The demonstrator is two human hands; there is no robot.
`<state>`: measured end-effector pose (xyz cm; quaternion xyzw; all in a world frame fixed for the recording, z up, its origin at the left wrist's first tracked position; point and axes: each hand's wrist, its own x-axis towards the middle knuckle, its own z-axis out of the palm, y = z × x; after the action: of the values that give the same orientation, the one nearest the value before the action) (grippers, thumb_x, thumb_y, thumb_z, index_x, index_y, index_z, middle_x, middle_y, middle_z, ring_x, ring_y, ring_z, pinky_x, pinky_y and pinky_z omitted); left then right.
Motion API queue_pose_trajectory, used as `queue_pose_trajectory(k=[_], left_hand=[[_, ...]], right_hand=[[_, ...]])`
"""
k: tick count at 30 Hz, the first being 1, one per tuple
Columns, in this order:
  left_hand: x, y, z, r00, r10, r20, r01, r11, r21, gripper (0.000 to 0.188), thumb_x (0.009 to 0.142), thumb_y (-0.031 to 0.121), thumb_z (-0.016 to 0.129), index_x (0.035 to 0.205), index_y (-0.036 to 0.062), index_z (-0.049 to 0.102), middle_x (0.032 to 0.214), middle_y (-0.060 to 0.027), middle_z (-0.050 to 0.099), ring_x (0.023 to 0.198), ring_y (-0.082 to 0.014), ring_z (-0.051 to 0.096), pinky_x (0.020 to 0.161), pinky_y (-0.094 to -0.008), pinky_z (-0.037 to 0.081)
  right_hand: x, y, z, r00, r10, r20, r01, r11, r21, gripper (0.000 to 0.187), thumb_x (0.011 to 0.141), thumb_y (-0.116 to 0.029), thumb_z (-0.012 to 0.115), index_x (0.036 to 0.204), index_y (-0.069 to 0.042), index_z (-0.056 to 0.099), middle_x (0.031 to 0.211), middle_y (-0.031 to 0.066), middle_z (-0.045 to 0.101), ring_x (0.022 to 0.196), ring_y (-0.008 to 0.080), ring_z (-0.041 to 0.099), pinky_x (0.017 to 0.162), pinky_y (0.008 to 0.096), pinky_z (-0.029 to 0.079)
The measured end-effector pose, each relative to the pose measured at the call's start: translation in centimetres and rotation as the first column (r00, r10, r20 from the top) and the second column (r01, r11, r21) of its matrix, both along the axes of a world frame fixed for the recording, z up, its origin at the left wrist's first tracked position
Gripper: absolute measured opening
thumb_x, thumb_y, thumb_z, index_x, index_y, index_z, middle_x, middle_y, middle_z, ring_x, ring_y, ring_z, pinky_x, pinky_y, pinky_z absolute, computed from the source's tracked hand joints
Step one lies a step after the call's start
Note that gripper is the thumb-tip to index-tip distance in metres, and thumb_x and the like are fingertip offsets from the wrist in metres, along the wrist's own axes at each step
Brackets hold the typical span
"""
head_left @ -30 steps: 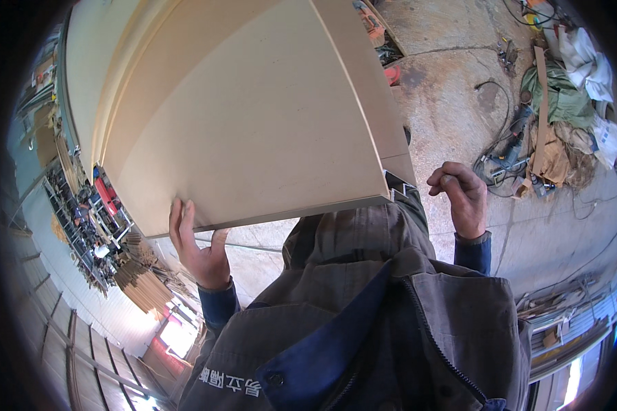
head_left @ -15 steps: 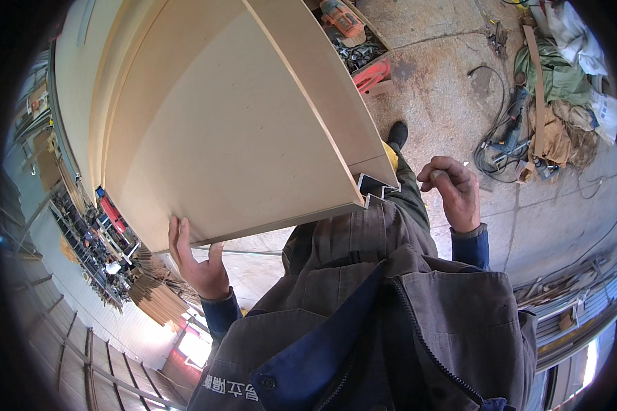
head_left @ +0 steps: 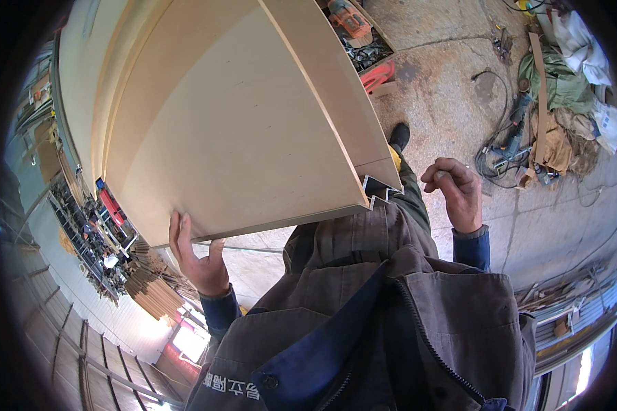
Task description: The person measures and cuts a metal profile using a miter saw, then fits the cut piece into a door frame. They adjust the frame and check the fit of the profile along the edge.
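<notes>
A large beige panel [head_left: 240, 130] with a metal-edged near side stretches away in front of me. My left hand [head_left: 202, 264] grips its near left edge, fingers lying on the top face and the thumb at the underside. At the panel's near right corner, the stepped end of a metal profile [head_left: 380, 192] shows, close to my jacket. To the right of that corner, my right hand [head_left: 461, 195] hangs in the air, apart from the panel. Its fingers are curled and pressed to the thumb; whatever they may hold is hidden.
Beyond the panel's right side sits a box of metal hardware [head_left: 370, 55] with an orange power tool [head_left: 349, 18] on it. A corded power tool [head_left: 514, 137], a wooden strip [head_left: 539, 103] and sacks [head_left: 562, 82] lie on the concrete floor at right. Stacked boards [head_left: 151, 291] stand at left.
The view has shifted slightly, so the panel and floor things appear a little to the right and lower. Both hands keep the same pose.
</notes>
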<state>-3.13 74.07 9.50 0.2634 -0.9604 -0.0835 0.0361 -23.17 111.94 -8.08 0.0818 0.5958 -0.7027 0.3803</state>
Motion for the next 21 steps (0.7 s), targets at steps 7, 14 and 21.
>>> queue_pose_trajectory(k=[7, 14, 21], left_hand=[[0.1, 0.3, 0.2, 0.998, 0.054, 0.017, -0.054, 0.999, 0.001, 0.071, 0.073, 0.013, 0.083, 0.138, 0.001, 0.057, 0.149, -0.0233, 0.05, 0.139, -0.0395, 0.047, 0.115, -0.0469, 0.04], [0.3, -0.1, 0.3, 0.998, 0.051, -0.028, -0.051, 0.999, 0.004, 0.074, 0.069, 0.019, 0.09, 0.135, 0.0026, 0.061, 0.148, -0.0208, 0.051, 0.139, -0.041, 0.046, 0.113, -0.0482, 0.041], [0.3, 0.1, 0.9, 0.995, 0.075, -0.06, -0.075, 0.997, 0.008, 0.073, 0.066, 0.018, 0.091, 0.133, 0.0052, 0.063, 0.147, -0.0201, 0.051, 0.137, -0.0418, 0.046, 0.112, -0.0488, 0.041]], right_hand=[[-0.4, 0.1, 0.0, 0.999, 0.02, -0.039, -0.02, 1.0, -0.001, 0.018, 0.097, 0.002, 0.052, 0.109, 0.007, 0.065, 0.092, 0.0119, 0.072, 0.079, 0.015, 0.066, 0.075, 0.0279, 0.055], [-0.8, -0.4, 0.8, 0.996, 0.03, -0.085, -0.025, 0.998, 0.056, 0.018, 0.096, -0.002, 0.053, 0.104, 0.007, 0.066, 0.091, 0.012, 0.072, 0.075, 0.0151, 0.066, 0.071, 0.0279, 0.055], [-1.4, 0.2, 1.1, 0.991, 0.07, -0.113, -0.06, 0.995, 0.085, 0.022, 0.097, -0.005, 0.054, 0.112, 0.007, 0.065, 0.092, 0.0139, 0.072, 0.075, 0.0168, 0.067, 0.071, 0.0292, 0.055]])
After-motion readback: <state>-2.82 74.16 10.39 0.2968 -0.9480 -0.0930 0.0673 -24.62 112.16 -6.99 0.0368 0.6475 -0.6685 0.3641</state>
